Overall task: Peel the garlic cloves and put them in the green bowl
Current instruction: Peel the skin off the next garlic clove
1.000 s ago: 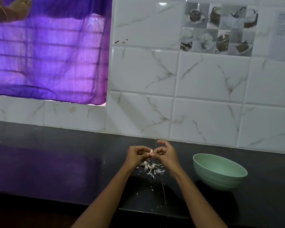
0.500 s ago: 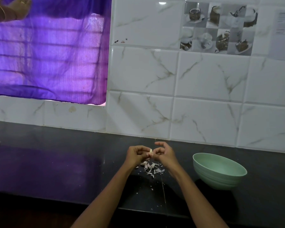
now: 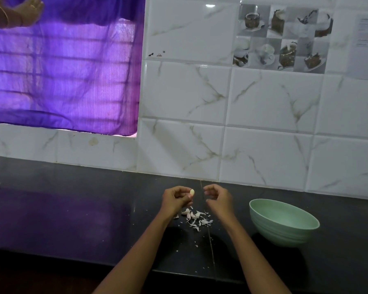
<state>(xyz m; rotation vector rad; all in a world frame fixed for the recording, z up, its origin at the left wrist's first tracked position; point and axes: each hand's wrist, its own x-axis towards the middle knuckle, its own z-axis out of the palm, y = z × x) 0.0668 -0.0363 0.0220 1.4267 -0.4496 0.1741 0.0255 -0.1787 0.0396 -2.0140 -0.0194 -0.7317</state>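
Clove is small, pale yellow-white, smooth & looks bare of skin, pinched at the fingertips of the left hand, sticking out on the side toward the right hand. Right hand is just beside it but apart, a clear gap between, fingers curled; whether a bit of skin sits in them can't tell. Both hands hover above the dark worktop. Directly below & between them lies a loose heap of peels, whitish-pink scraps w/ smaller flecks scattered toward the near edge. Bowl is pale green, ribbed outside, upright on the worktop to the right of the right hand, near but not touching; its inside is mostly hidden at this angle. Clove is well left of the bowl, up in the air, not in it.
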